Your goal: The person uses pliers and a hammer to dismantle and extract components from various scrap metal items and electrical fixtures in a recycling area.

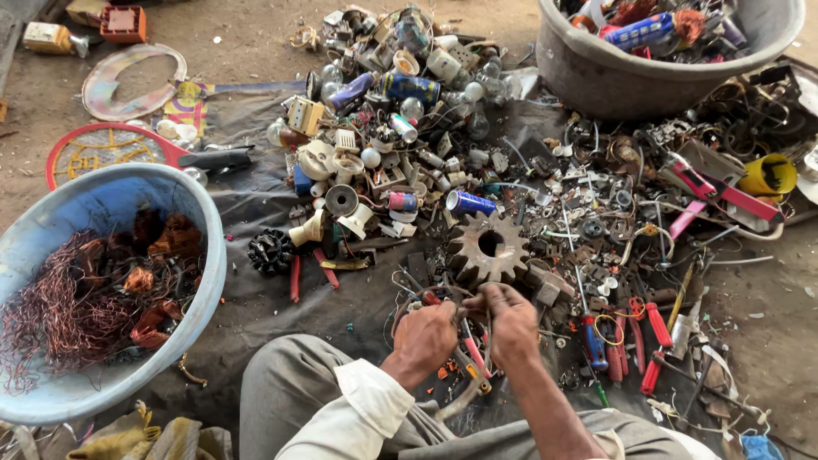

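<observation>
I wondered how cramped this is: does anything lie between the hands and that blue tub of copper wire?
Only the person's own knee and bare dark sheet lie between the hands and the blue tub; no scrap blocks it.

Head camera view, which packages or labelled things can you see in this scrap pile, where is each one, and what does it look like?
Blue can: lying on its side above the rusty gear, blue with pale label.
Blue cylinder: in the grey tub top right, blue with light markings.
Small box: top left on the ground, yellowish-white, boxy.
Orange box: beside it, square.
No screens or signs.
</observation>
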